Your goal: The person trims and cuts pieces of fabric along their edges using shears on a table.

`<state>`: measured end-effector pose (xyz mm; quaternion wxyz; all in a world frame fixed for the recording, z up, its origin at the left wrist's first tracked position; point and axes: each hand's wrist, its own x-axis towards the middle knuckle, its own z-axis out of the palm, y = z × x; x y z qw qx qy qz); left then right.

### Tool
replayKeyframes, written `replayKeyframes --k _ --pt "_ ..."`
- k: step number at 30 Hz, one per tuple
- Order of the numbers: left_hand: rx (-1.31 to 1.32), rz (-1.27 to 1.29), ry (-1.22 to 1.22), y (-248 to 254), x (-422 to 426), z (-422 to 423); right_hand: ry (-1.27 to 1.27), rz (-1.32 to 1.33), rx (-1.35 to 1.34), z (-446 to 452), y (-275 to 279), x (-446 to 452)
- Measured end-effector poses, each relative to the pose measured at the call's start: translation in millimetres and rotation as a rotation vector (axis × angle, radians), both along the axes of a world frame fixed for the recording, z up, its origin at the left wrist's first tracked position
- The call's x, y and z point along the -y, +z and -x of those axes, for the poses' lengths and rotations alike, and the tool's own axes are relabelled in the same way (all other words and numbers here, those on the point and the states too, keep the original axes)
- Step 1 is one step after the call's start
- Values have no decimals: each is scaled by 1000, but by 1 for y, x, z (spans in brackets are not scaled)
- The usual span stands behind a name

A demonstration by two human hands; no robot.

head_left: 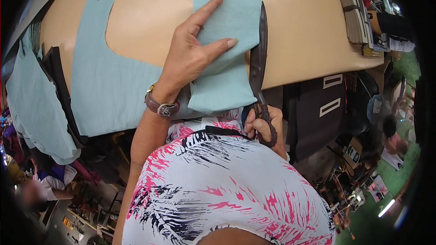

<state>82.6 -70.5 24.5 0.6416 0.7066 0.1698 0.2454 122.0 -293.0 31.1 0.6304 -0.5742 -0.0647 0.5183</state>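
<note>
My left hand (193, 50), with a watch at the wrist, lies flat with fingers spread on a light blue-green fabric piece (236, 18). The piece is folded or layered and hangs over the table's near edge. In my right hand (267, 124) are large dark scissors (257, 66), fingers wrapped round the handles. Their blades point away from me along the right side of the fabric. How far apart the blades are is hard to see. Left of my left hand spreads a larger cut fabric piece (97, 81) of the same colour.
The tan table (304, 27) lies in front of me. More blue-green fabric (36, 100) and dark cloth hang over its left side. A stack of bundled card or paper (354, 16) stands at the far right. Dark fabric with white-framed slots (315, 113) hangs near right. Other people are further off.
</note>
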Motion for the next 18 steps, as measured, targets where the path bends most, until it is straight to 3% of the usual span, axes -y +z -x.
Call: replayKeyframes --k 18 --pt "-8 12 -9 1 1 0 0 90 0 3 1 1"
